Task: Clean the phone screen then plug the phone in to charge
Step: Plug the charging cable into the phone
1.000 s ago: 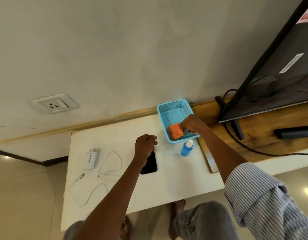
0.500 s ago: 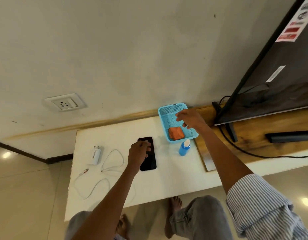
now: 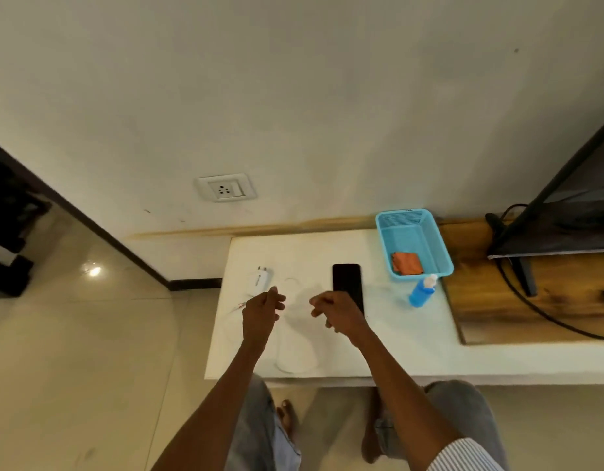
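Note:
A black phone [image 3: 346,282] lies screen up on the white table [image 3: 388,341]. My right hand [image 3: 334,312] hovers over the phone's near end, fingers loosely curled, holding nothing. My left hand [image 3: 263,311] is a little to the left, also loosely curled and empty, above the faint white cable [image 3: 295,287]. The white charger adapter [image 3: 258,280] lies just beyond my left hand. An orange cloth [image 3: 406,263] rests in the blue basket [image 3: 404,215] at the table's far right. A blue spray bottle [image 3: 422,291] stands in front of the basket.
A white wall socket [image 3: 225,189] sits on the wall above the table's left end. To the right, a wooden board [image 3: 531,300] carries a TV [image 3: 565,212] and black cables [image 3: 545,314]. Tiled floor lies to the left; my knees are under the table's front edge.
My right hand left the basket and came left to the phone's near end; the cloth stays in the basket. My left hand let go of the phone and shifted left. The view swung left.

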